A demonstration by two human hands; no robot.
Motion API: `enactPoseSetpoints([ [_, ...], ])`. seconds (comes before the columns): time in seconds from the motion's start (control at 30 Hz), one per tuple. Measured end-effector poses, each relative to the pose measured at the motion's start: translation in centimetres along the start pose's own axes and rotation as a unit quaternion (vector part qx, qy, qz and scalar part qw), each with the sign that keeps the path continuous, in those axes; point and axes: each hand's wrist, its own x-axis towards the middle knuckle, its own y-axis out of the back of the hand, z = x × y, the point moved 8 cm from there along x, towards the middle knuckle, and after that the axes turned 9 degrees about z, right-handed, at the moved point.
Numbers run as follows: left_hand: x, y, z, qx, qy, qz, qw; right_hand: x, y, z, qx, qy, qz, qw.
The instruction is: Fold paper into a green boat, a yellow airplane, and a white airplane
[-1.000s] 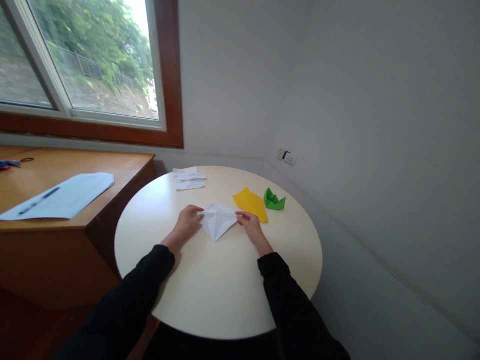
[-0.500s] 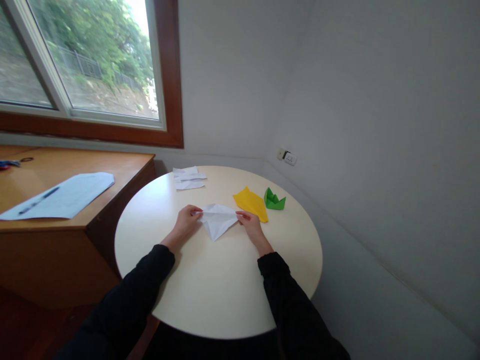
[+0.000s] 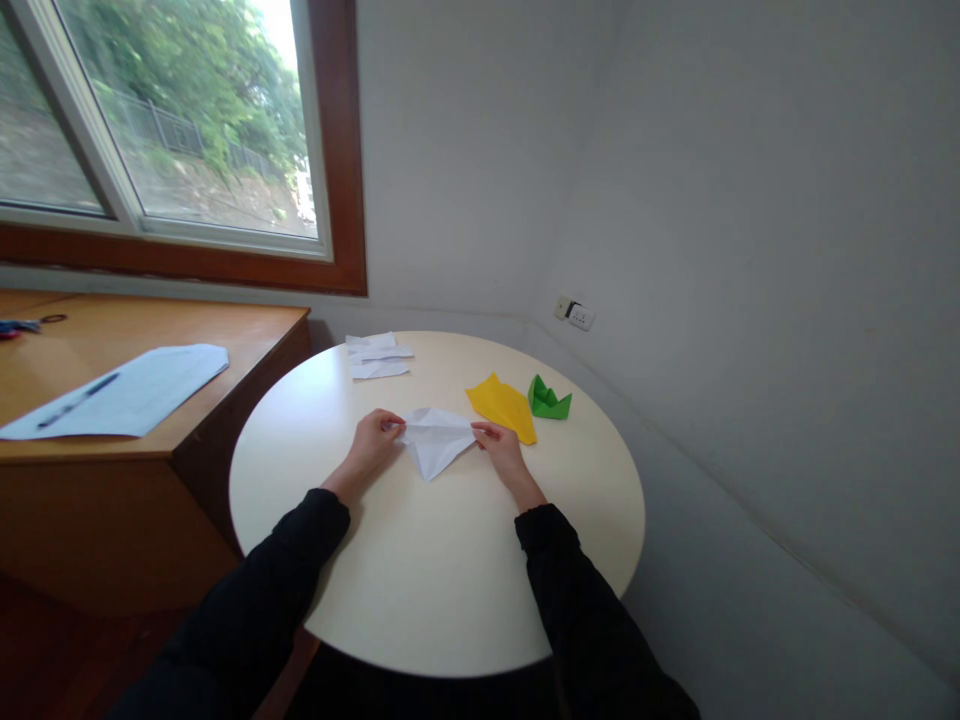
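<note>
A creased sheet of white paper (image 3: 435,440) is stretched between my hands over the round table, one corner pointing toward me. My left hand (image 3: 373,440) pinches its left corner between thumb and fingers. At the opposite corner, my right hand (image 3: 501,448) is closed on the paper in the same way. Just beyond my right hand lies a piece of yellow paper (image 3: 501,403) with visible folds. To the right of that stands a green folded paper boat (image 3: 549,400).
Torn or cut white paper pieces (image 3: 379,356) lie at the far edge of the round white table (image 3: 435,590). On the wooden desk (image 3: 255,340) at left are a large white sheet (image 3: 165,385), a dark pen (image 3: 79,400) and scissors (image 3: 30,326). Walls stand behind and to the right.
Hardly anything differs. Both hands keep their hold on the white paper, and its near corner has shifted very slightly.
</note>
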Motion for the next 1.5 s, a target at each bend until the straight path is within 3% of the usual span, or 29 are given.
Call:
enactPoseSetpoints([
  [0.37,-0.1,0.0,-0.2,-0.018,0.007,0.005,1.0,0.1,0.0,0.1,-0.002,0.007,0.005,1.0],
  [0.6,0.3,0.7,-1.0,-0.063,0.045,0.045,0.996,0.0,0.1,0.0,0.005,0.005,-0.001,1.0],
  [1.0,0.3,0.8,-3.7,-0.226,0.184,0.068,0.954,-0.1,-0.1,0.6,0.039,-0.02,-0.007,0.999],
  [1.5,0.5,0.6,-4.1,-0.277,0.214,0.063,0.935,0.2,0.2,1.0,0.049,-0.025,0.012,0.998],
])
